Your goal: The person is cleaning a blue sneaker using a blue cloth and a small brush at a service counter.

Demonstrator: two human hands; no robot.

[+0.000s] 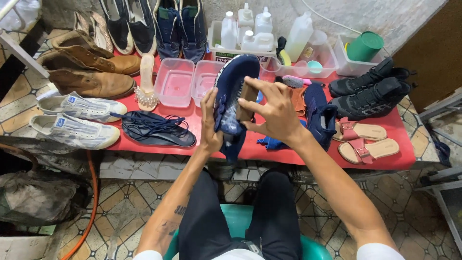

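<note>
1. Navy sneaker (230, 91): held above the front edge of the worktop, between both hands. The long axis is stood nearly upright, tilted slightly; the rounded end points up and away from the person, the other end hangs down toward the knees. Which end is toe or heel cannot be told for certain.
2. Left hand (210, 126): fingers are closed around the left side of the sneaker, thumb raised along its edge.
3. Right hand (274, 110): fingers are wrapped about a small brown block-shaped brush (246, 100), which is pressed against the sneaker's right side.
4. Second navy sneaker (318, 115): laid on the worktop just right of the hands, beside a blue cloth (269, 142).
5. Dark blue insole (161, 132): laid flat left of the hands, with blue laces piled on it.
6. Two clear plastic tubs (174, 83): set behind the held sneaker.
7. Tray of white plastic bottles (243, 31): placed against the back wall; a green cup (364, 46) is seen in a clear box to the right.
8. Other footwear: brown boots (89, 72), pale grey sneakers (77, 120), black sneakers (373, 89), pink-strapped sandals (363, 139).
9. Worktop (406, 156): low, covered in red, set against a rough grey wall.
10. Floor (125, 207): patterned tiles; an orange hose (91, 192) is run along it at left. The person is seated on a teal stool (240, 219).
</note>
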